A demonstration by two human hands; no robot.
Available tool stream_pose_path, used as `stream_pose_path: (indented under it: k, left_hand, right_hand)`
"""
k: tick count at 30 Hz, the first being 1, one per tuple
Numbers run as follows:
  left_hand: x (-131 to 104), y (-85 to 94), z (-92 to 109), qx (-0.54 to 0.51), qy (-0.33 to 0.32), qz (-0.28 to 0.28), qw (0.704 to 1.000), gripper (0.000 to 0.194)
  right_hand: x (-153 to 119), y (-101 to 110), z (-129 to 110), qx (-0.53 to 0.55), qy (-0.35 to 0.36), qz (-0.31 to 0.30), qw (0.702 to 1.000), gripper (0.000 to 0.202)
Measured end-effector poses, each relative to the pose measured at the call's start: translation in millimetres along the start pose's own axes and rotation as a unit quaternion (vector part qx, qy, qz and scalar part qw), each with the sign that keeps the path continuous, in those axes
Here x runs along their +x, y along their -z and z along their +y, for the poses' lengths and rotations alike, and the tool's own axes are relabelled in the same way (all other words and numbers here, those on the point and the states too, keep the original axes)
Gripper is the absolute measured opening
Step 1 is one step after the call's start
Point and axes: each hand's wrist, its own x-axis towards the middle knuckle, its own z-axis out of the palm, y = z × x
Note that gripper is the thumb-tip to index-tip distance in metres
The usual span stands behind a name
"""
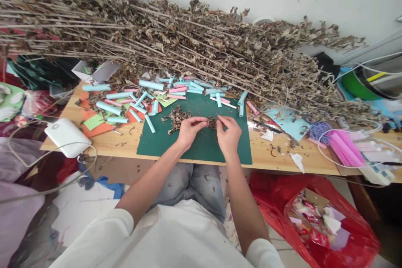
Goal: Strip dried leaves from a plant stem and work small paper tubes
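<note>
A green cutting mat [163, 144] lies on the wooden table. Over its middle, my left hand [190, 130] has thumb and fingers pinched together at the left edge of a small clump of dried leaves [212, 122]. My right hand [229, 133] is pinched at the clump's right edge. Whatever sits between the fingertips of either hand is too small to name. A looser pile of crumbled dried leaves [178, 118] lies just left of my left hand. Behind the hands are several light blue paper tubes [151, 85] and thinner pink tubes [178, 89].
Long dried leafy stalks [188, 37] stretch across the back. Orange paper [91, 113] and a white power bank [67, 137] are at left. On the right are a black pen [266, 126], purple yarn [319, 132] and pink paper [345, 148]. A red bag [273, 192] of scraps stands below.
</note>
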Motion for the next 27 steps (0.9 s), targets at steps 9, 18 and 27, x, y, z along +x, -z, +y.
stream_pose_path:
  k: [9,18,27]
  left_hand:
    - [2,-6.2,-8,0.033,-0.042,-0.043,0.998,0.028]
    - [1,-1.5,-8,0.135,-0.082,-0.041,0.987,0.021]
    - [-5,-18.0,-9,-0.039,-0.03,0.021,0.999,0.028]
  right_hand:
    - [-8,7,-13,0.105,-0.021,-0.082,0.991,0.02]
    - [-9,1,-12,0.09,-0.015,-0.066,0.994,0.016]
    - [-8,-26,-15,0.195,-0.112,0.041,0.973,0.018]
